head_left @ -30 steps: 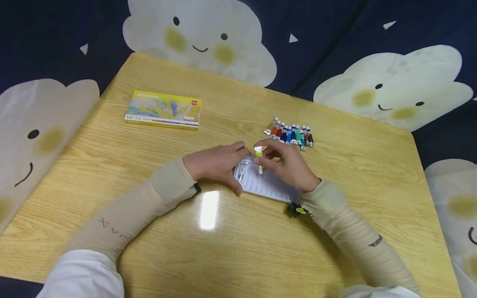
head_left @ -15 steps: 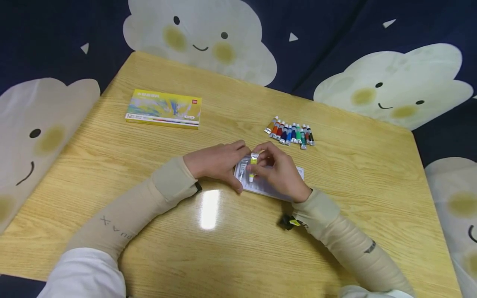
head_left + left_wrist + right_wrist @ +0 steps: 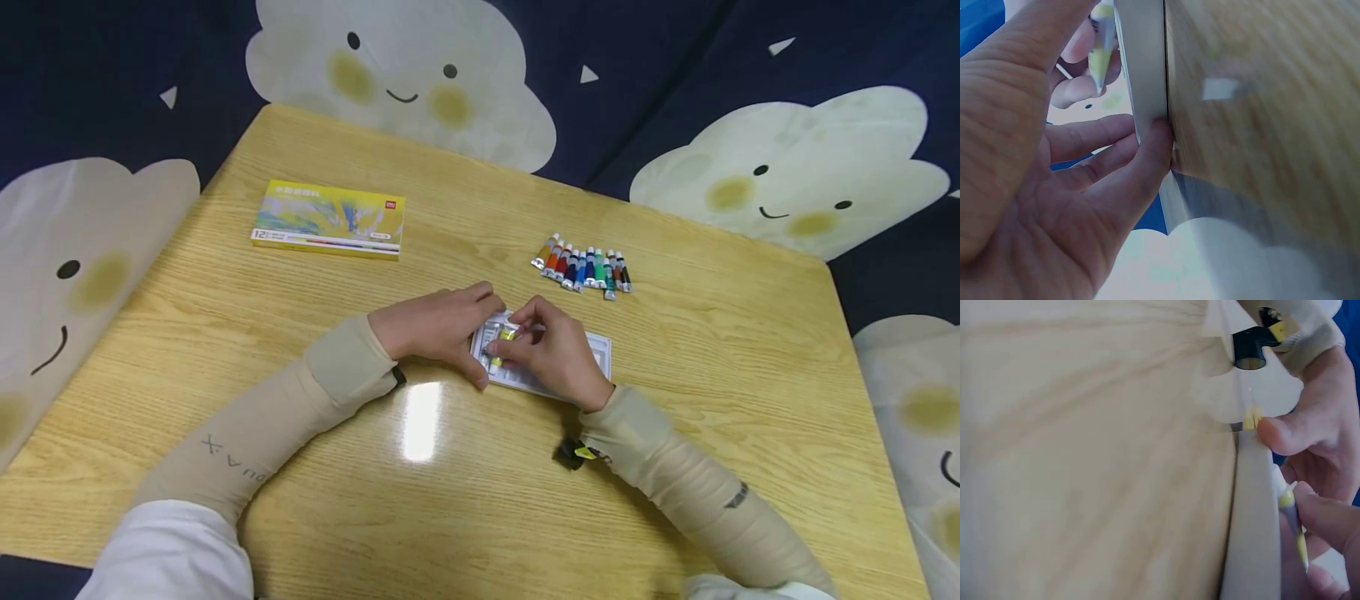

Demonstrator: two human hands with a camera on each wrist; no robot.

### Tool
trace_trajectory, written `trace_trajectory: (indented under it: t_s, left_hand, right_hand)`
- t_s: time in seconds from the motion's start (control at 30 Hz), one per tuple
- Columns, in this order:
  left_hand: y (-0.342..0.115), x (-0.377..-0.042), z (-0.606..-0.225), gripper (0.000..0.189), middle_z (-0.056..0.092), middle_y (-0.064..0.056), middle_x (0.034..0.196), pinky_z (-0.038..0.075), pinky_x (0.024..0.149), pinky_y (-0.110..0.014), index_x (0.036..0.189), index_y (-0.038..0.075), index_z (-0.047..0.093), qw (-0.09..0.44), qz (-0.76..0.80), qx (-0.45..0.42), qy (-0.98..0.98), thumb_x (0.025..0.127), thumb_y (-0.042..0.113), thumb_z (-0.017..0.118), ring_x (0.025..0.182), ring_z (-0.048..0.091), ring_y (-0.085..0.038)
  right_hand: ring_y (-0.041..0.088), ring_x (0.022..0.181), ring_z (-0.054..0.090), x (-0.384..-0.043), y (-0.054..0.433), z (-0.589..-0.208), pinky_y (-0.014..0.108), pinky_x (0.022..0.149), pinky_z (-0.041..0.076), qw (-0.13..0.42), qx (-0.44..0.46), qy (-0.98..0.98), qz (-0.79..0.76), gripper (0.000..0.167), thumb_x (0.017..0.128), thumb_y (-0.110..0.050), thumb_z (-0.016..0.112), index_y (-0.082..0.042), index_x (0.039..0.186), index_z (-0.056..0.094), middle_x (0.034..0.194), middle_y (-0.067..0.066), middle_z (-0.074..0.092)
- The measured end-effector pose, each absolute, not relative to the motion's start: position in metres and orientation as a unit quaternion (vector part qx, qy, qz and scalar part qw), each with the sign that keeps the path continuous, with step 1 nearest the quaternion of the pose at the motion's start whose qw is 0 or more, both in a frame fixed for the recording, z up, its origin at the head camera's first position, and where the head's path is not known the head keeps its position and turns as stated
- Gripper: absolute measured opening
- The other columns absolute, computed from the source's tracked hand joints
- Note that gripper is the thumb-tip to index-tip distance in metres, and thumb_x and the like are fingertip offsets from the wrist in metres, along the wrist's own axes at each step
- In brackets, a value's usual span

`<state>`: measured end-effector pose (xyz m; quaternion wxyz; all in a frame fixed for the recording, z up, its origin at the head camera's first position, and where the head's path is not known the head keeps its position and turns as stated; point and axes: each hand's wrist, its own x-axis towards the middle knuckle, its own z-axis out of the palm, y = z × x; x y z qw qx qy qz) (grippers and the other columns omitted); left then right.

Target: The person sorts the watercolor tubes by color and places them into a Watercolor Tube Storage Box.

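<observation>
A white plastic tray (image 3: 603, 353) with slots lies on the table, its left end gripped by my left hand (image 3: 435, 327), thumb at the near edge and fingers at the far side. A silver-white paint tube (image 3: 489, 334) lies in the leftmost part of the tray. Just right of it, my right hand (image 3: 561, 354) pinches a yellow paint tube (image 3: 507, 332) by its sides, cap toward me. In the right wrist view the yellow tube (image 3: 1287, 500) is tilted close to the tray's wall (image 3: 1254, 519). The right hand covers much of the tray's middle.
Behind the tray several coloured paint tubes (image 3: 581, 268) lie in a loose row. A yellow paint box (image 3: 328, 220) lies at the back left of the wooden table (image 3: 420, 533). A cloud-patterned dark cloth (image 3: 600, 108) hangs behind the table.
My right hand has moved left and lowered the yellow tube from above the tray to beside the silver-white one. The left hand has stayed on the tray's left end.
</observation>
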<state>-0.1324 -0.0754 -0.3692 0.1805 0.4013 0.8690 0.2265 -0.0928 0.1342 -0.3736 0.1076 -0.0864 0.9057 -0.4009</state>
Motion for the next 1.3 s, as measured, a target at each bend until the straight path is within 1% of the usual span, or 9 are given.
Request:
trace_trajectory:
  t_s: [0.13,0.27,0.37,0.5,0.63,0.83,1.1,1.3]
  left_hand:
    - [-0.0749,-0.1321,-0.3688,0.094,0.054,-0.007,0.124,0.054,0.096,-0.037,0.139,0.006,0.054,0.179,0.228,0.404,0.868,0.068,0.054,0.092,0.102,0.058,-0.018]
    - [-0.0751,-0.1317,-0.3687,0.092,0.055,-0.007,0.124,0.053,0.096,-0.037,0.137,0.005,0.055,0.171,0.229,0.409,0.867,0.068,0.054,0.092,0.102,0.057,-0.018]
    - [-0.0753,-0.1315,-0.3693,0.092,0.055,-0.008,0.124,0.054,0.097,-0.037,0.137,0.005,0.055,0.169,0.231,0.411,0.866,0.069,0.053,0.092,0.103,0.057,-0.018]
    - [-0.0759,-0.1315,-0.3698,0.092,0.055,-0.009,0.126,0.054,0.098,-0.037,0.137,0.004,0.055,0.167,0.233,0.412,0.865,0.069,0.053,0.092,0.104,0.058,-0.019]
    - [-0.0765,-0.1313,-0.3696,0.091,0.055,-0.009,0.125,0.054,0.097,-0.037,0.137,0.005,0.055,0.169,0.234,0.41,0.865,0.069,0.053,0.092,0.104,0.058,-0.019]
    - [-0.077,-0.1309,-0.3693,0.089,0.055,-0.008,0.124,0.054,0.095,-0.037,0.136,0.005,0.055,0.168,0.236,0.409,0.865,0.069,0.052,0.092,0.102,0.057,-0.019]
    - [-0.0781,-0.1308,-0.3691,0.093,0.054,-0.009,0.129,0.054,0.099,-0.039,0.14,0.005,0.053,0.172,0.231,0.406,0.867,0.07,0.054,0.091,0.106,0.058,-0.02]
    - [-0.0775,-0.1309,-0.3682,0.093,0.054,-0.008,0.127,0.054,0.097,-0.038,0.139,0.005,0.054,0.172,0.229,0.409,0.867,0.07,0.055,0.091,0.104,0.058,-0.019]
  right_hand:
    - [0.012,0.076,0.064,-0.0916,0.1338,-0.3759,0.023,0.065,0.05,0.09,-0.093,0.914,-0.384,0.042,0.081,-0.03,0.09,-0.011,0.106,0.063,0.092,0.005,0.07]
    - [0.013,0.076,0.065,-0.0911,0.1327,-0.375,0.023,0.064,0.05,0.083,-0.094,0.919,-0.373,0.034,0.08,-0.032,0.09,-0.014,0.1,0.069,0.093,0.004,0.074]
    - [0.012,0.076,0.066,-0.0903,0.132,-0.3742,0.023,0.065,0.05,0.089,-0.081,0.922,-0.367,0.029,0.079,-0.032,0.091,-0.016,0.098,0.075,0.093,0.003,0.076]
    - [0.01,0.078,0.07,-0.0889,0.1315,-0.3724,0.022,0.065,0.052,0.104,-0.068,0.92,-0.371,0.029,0.08,-0.03,0.09,-0.017,0.102,0.077,0.094,0.004,0.078]
    - [0.009,0.079,0.074,-0.0876,0.1309,-0.3706,0.02,0.066,0.054,0.131,-0.057,0.907,-0.395,0.032,0.08,-0.027,0.089,-0.016,0.107,0.077,0.092,0.006,0.08]
    - [0.007,0.078,0.073,-0.0869,0.1305,-0.3688,0.019,0.067,0.054,0.164,-0.043,0.894,-0.414,0.037,0.08,-0.023,0.09,-0.015,0.112,0.074,0.093,0.008,0.08]
    - [0.009,0.077,0.07,-0.087,0.1273,-0.3675,0.02,0.065,0.051,0.149,-0.063,0.908,-0.387,0.038,0.08,-0.022,0.09,-0.012,0.114,0.075,0.091,0.006,0.079]
    - [0.009,0.077,0.068,-0.0855,0.1264,-0.3677,0.021,0.065,0.049,0.145,-0.062,0.915,-0.371,0.036,0.082,-0.022,0.089,-0.012,0.114,0.074,0.09,0.005,0.078]
